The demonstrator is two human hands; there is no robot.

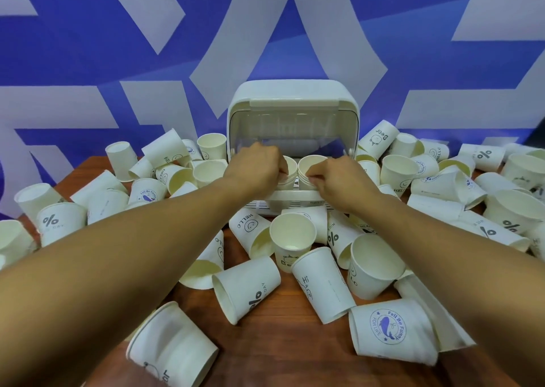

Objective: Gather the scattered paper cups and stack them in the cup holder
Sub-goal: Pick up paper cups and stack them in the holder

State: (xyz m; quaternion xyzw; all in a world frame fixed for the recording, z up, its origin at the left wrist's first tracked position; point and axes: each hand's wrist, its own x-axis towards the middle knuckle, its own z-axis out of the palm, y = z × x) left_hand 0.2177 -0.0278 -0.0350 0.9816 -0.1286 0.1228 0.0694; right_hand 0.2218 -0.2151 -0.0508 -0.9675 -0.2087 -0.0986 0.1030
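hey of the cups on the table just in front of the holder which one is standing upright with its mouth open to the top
The "Bear" cup just in front of the cup holder. It stands on its base, mouth up; its neighbours lie tipped on their sides.

Head camera looks forward and down (wide-angle, close) over the table (283,327).

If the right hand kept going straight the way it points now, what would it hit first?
The right hand reaches away from the person, fingers already on the right-hand cup stack in the cup holder. Going on, it would press that stack first, then probably the holder's clear raised lid; depth is unclear.
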